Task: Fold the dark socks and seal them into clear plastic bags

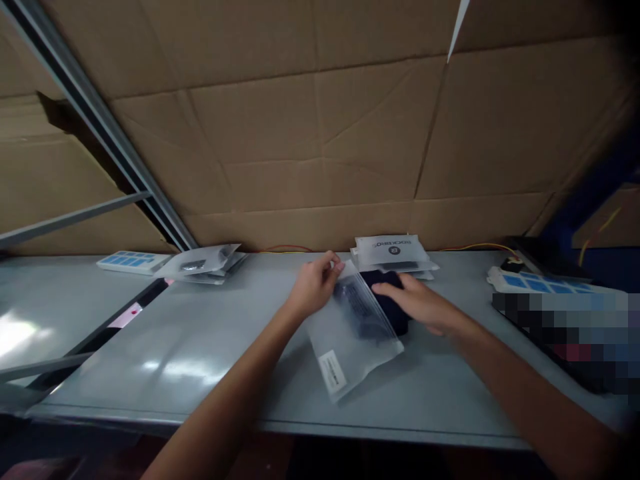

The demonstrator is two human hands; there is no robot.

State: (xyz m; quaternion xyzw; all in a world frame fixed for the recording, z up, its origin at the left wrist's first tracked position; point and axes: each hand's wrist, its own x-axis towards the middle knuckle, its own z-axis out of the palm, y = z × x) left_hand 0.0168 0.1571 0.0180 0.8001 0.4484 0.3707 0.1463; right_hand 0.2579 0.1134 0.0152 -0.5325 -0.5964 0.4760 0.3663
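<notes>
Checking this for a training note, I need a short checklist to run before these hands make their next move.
1. Left hand on the frosted bag: ok, gripping near its upper corner.
2. Right hand on the dark item: ok, thumb on top.
3. Dark item wholly within the bag: not ok, part protrudes past the edge.
4. White label uncovered: ok.
5. Label's print correct: cannot tell, too small.

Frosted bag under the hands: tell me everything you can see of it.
The frosted bag is translucent, plastic-looking and flat, with a white label near its lower corner; the print is too small to read. It lies askew over the grey table. The left hand pinches its upper end. A dark, soft-looking bundle is partly inside, showing through the film and sticking out past the right-hand edge, where the right hand holds it.
</notes>
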